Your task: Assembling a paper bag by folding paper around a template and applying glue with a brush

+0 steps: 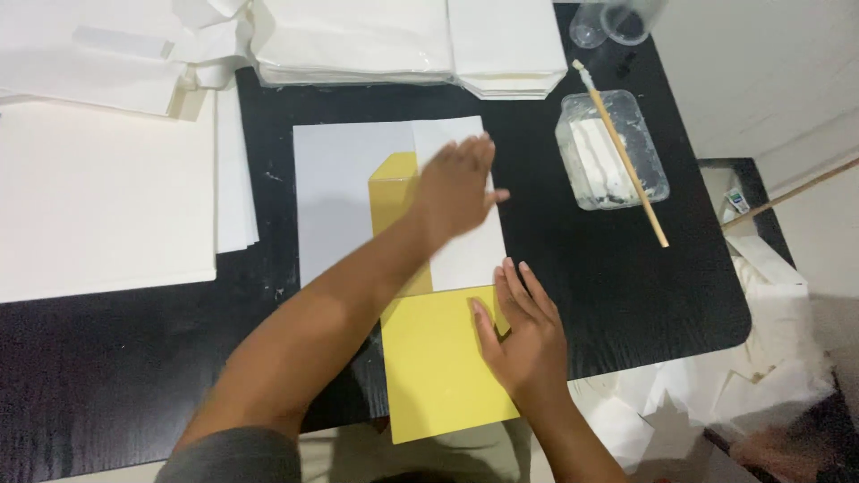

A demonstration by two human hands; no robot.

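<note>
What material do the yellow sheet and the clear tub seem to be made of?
Yellow sheet: probably glossy card or coated paper, since it lies flat and reflects light. Clear tub: likely thin transparent plastic; the white paste inside shows through its walls.

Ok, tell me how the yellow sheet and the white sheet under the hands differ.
The yellow sheet lies nearer the person and overhangs the table edge; the white sheet lies wholly on the table. The yellow sheet is narrower, and the white one is wider. The right hand presses the yellow sheet; the left hand rests flat farther up, over the white paper. Both lie flat.
</note>
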